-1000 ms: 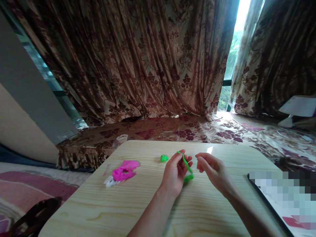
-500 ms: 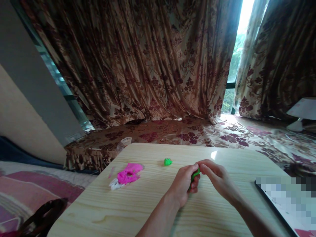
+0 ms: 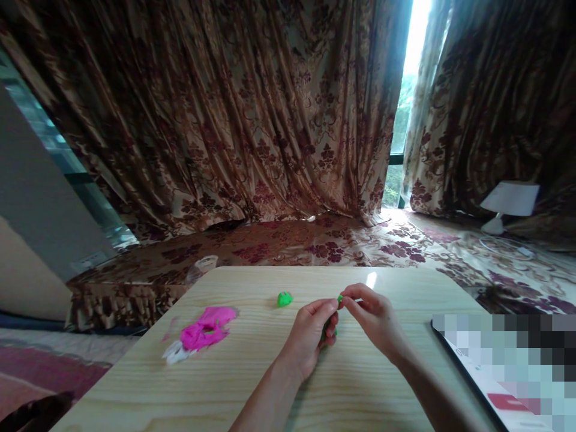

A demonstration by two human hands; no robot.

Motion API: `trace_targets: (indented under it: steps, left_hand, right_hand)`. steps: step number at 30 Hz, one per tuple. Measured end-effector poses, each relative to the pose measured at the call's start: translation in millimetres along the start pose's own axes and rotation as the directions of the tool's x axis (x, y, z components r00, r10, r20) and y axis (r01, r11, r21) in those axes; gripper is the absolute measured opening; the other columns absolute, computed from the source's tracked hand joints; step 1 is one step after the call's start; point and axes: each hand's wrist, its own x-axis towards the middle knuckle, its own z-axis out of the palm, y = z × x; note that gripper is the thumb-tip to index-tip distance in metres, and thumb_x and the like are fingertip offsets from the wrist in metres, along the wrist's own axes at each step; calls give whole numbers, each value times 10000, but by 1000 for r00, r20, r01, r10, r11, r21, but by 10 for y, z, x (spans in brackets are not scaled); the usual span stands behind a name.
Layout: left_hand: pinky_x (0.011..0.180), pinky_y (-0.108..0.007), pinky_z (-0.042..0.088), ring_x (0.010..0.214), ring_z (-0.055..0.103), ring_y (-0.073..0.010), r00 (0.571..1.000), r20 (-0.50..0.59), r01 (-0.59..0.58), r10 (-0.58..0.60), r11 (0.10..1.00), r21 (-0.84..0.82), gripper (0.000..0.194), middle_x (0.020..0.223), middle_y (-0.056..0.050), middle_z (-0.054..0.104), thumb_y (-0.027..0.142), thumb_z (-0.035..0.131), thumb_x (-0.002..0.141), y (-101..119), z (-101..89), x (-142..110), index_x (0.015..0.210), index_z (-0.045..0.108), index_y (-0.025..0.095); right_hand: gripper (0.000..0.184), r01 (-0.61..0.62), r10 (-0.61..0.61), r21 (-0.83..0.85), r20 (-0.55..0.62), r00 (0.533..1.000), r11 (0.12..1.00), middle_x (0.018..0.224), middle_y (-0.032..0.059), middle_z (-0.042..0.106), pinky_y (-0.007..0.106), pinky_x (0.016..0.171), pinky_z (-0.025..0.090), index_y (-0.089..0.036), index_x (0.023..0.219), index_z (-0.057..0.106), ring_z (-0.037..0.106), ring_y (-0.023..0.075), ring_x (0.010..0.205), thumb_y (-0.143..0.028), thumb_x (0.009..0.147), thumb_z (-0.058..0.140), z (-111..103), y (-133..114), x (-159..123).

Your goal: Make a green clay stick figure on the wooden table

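My left hand (image 3: 308,336) is closed around a piece of soft green modelling clay (image 3: 340,301), most of it hidden in the palm and fingers. A small tip of the clay sticks out above the left thumb. My right hand (image 3: 371,315) pinches that tip between thumb and fingertips, so both hands meet over the table. A separate green clay lump (image 3: 284,299) lies on the table beyond the left hand. Farther left, a crumpled pink piece (image 3: 209,329) with green specks lies against a crumpled white piece (image 3: 176,353).
The pale wooden table (image 3: 252,390) has a rounded far edge. At its right lies a dark-edged flat object (image 3: 477,378), partly blurred out. A clear plastic container (image 3: 202,267) stands past the far left corner. A white lamp (image 3: 510,201) stands on the cloth-covered ledge behind.
The view has turned a little to the right, so the table things appear farther left. Between my right fingertips a bit of green clay now shows more plainly, with the left hand still holding on.
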Motion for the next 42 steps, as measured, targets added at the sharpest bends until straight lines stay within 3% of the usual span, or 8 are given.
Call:
trace_targets:
  steps: [4,10,17,28,33,42]
  left_hand:
    - [440,-184,262,482,365,-37,1000,-23,20,-21,1000,-20,238,633,30,442,379,555,758,-8,-15,13,812,580,149]
    - [440,-184,265,478,362,-35,998,-38,44,-46,998,-49,301,627,28,440,413,542,760,-9,-12,30,856,611,137]
    - [444,-178,277,481,366,-33,999,-16,32,-33,997,-67,299,626,28,443,408,553,751,10,2,6,851,621,135]
    - [462,-180,293,481,380,-34,1000,-29,0,-2,998,-67,261,621,36,438,390,570,740,3,0,4,834,613,151]
    - [458,-184,286,473,372,-36,999,-34,16,-18,999,-45,266,610,37,430,403,547,756,28,19,-5,814,605,151]
    - [433,-196,273,451,376,-52,998,-60,-34,34,999,-12,361,572,21,460,489,484,769,-10,22,-2,709,553,141]
  right_hand:
    - [101,0,0,18,-3,1000,1000,786,25,595,245,634,469,-184,838,620,570,146,732,-250,800,553,-15,11,-3]
    - [239,116,-115,-15,47,992,993,949,51,568,265,702,455,-219,1007,634,552,161,870,-187,850,456,-39,-40,-3]
    - [267,151,-146,-63,72,987,987,894,51,573,286,696,450,-227,1024,646,548,168,831,-183,842,456,-10,-53,-21]
    - [265,99,-95,-41,82,992,994,904,52,577,279,681,456,-223,1040,640,553,170,836,-234,854,452,-9,-103,-33]
    - [294,20,-19,-18,55,998,1000,886,43,564,264,654,471,-221,1111,595,555,162,820,-290,861,458,4,-93,-33]
    - [197,49,-49,0,70,996,999,869,60,593,267,646,499,-201,899,678,580,179,811,-306,820,530,41,-71,-11]
